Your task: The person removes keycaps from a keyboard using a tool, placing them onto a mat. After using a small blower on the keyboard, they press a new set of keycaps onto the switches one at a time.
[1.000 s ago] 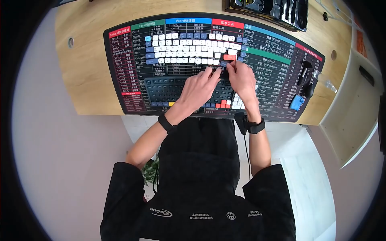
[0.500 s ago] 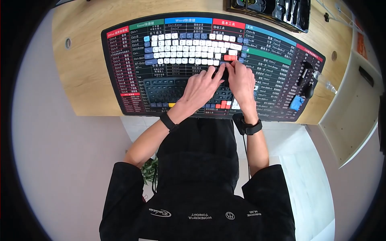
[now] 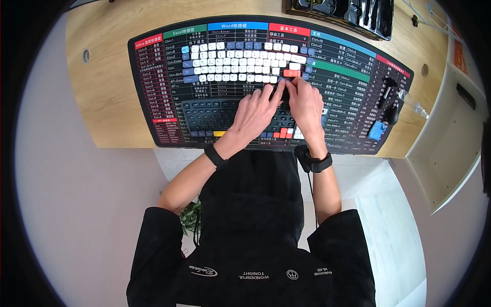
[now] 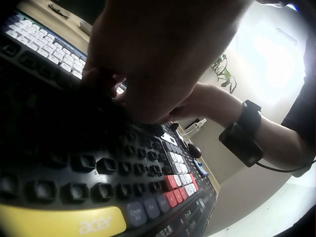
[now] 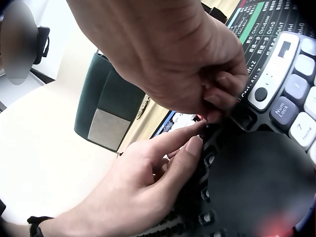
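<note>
A dark keyboard (image 3: 215, 115) lies at the desk's front edge. Most of its main block has bare switches (image 4: 106, 165), while a yellow space bar (image 4: 94, 222) marked acer is still fitted. My left hand (image 3: 254, 112) reaches over its upper right part, index finger and thumb straight at the top edge. Beside it, the right hand (image 3: 306, 105) has its fingers curled, their tips close to the left fingertips. I cannot tell whether the right fingers hold something. Beyond the hands, white keycaps (image 3: 230, 61) lie in rows, with a red keycap (image 3: 291, 73) near the right fingertips.
Under everything spreads a large printed desk mat (image 3: 342, 102). On its right side are a dark mouse (image 3: 393, 113), a blue cloth-like item (image 3: 378, 131) and a clear bottle (image 3: 414, 104). A black tray (image 3: 353, 18) stands at the back, and an open white drawer (image 3: 445, 138) juts out right.
My left index finger has stretched out toward the right fingertips from a more bent pose. The right hand stays nearly in place, and the keycap rows look the same.
</note>
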{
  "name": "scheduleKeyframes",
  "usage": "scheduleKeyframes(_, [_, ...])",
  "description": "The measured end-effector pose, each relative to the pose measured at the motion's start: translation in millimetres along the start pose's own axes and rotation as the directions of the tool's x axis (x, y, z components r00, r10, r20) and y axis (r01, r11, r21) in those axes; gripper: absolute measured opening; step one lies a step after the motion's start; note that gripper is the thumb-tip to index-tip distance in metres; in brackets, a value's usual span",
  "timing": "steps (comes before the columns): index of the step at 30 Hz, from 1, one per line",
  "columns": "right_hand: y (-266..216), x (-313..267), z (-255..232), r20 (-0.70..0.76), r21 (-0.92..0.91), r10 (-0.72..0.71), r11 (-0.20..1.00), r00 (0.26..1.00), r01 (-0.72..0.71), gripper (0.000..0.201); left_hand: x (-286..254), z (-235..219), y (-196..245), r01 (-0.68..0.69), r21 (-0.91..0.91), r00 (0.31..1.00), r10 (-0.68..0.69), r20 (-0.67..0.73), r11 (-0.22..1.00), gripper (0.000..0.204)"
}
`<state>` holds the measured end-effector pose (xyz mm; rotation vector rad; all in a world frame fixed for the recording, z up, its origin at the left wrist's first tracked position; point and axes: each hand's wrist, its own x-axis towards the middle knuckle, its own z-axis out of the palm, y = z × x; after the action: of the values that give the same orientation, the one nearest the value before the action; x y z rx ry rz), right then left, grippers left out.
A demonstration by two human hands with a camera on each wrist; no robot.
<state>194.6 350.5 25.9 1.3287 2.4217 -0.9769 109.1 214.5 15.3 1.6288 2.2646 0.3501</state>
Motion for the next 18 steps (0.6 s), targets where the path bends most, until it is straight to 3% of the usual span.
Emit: scheduleKeyframes(18, [-1.2, -0.3, 0.0, -0.008, 0.001, -0.001, 1.000, 1.000, 0.001, 0.022, -1.0, 2.3, 4.4, 0.023, 0.070, 1.000, -0.024, 0.004, 0.997, 0.060])
